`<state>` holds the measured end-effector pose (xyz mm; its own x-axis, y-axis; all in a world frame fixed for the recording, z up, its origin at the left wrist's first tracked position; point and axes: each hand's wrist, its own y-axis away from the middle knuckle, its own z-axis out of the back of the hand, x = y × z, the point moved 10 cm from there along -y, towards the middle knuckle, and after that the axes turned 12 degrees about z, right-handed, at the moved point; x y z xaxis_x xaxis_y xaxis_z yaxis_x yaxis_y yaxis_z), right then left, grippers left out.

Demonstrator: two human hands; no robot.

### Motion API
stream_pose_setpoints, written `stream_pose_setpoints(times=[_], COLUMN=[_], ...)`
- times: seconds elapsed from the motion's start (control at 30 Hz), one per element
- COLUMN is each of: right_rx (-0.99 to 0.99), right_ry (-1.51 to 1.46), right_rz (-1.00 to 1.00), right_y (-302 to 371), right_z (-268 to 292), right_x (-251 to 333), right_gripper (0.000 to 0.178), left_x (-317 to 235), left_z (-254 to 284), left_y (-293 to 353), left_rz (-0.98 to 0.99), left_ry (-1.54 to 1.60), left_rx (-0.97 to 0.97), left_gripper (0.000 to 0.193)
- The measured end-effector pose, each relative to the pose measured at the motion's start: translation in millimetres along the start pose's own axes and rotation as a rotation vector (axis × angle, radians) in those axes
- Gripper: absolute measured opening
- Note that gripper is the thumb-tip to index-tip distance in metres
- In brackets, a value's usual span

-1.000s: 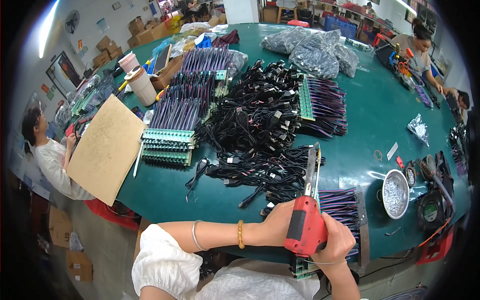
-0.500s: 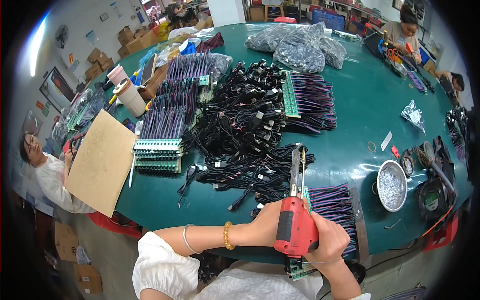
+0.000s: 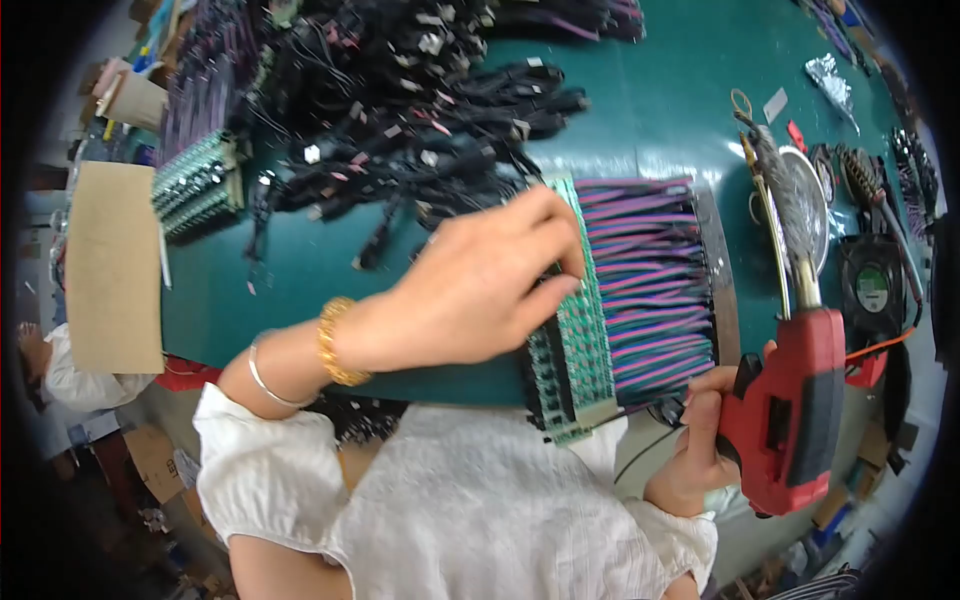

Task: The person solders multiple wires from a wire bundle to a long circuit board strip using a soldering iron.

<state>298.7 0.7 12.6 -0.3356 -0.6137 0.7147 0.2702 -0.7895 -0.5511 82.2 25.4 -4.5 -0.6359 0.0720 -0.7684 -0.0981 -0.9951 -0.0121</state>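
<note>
"Table (image 3: pixel 680 110) looks smooth and glossy?"

"Yes, bearing rows of thin, multicoloured wires (image 3: pixel 650 272) joined to flat green circuit boards (image 3: pixel 590 335). Then a chunky red plastic soldering gun (image 3: pixel 795 405)."

"Changed since half a second ago?"

"The gun has swung right, off the boards."

"Hands?"

"Right hand (image 3: pixel 708 435) grasps the gun's handle. Left hand (image 3: pixel 480 285) curls by the boards, pinching or not, I can't tell. They lie between both hands."
</note>
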Motion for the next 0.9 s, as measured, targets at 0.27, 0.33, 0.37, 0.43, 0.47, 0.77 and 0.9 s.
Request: stream_pose_setpoints(times=[0.27, 0.33, 0.37, 0.43, 0.47, 0.77, 0.9], right_rx=[0.015, 0.036, 0.046, 0.063, 0.07, 0.242, 0.251], right_ry=[-0.346, -0.447, -0.497, -0.592, -0.637, -0.764, -0.777], right_rz=[-0.165, -0.221, -0.248, -0.301, -0.326, -0.477, -0.523], right_y=[59, 69, 74, 83, 87, 112, 115], right_z=[19, 22, 23, 25, 27, 13, 9], right_x=[-32, -37, -40, -44, -46, -51, -50], right_gripper=[0.073, 0.079, 0.082, 0.089, 0.092, 0.084, 0.084], left_x=[6, 6, 5, 5, 4, 4, 3], left_z=[-11, -9, -10, -10, -10, -9, -9], left_y=[-6, -3, -2, -3, -4, -6, -6], left_rz=[0.011, 0.038, 0.039, 0.063, 0.059, 0.109, 0.098], left_ry=[0.049, 0.014, 0.017, 0.004, 0.009, 0.006, 0.005], left_rx=[0.035, -0.01, -0.003, -0.016, -0.009, -0.036, -0.036], left_gripper=[0.012, 0.012, 0.012, 0.012, 0.012, 0.013, 0.013])
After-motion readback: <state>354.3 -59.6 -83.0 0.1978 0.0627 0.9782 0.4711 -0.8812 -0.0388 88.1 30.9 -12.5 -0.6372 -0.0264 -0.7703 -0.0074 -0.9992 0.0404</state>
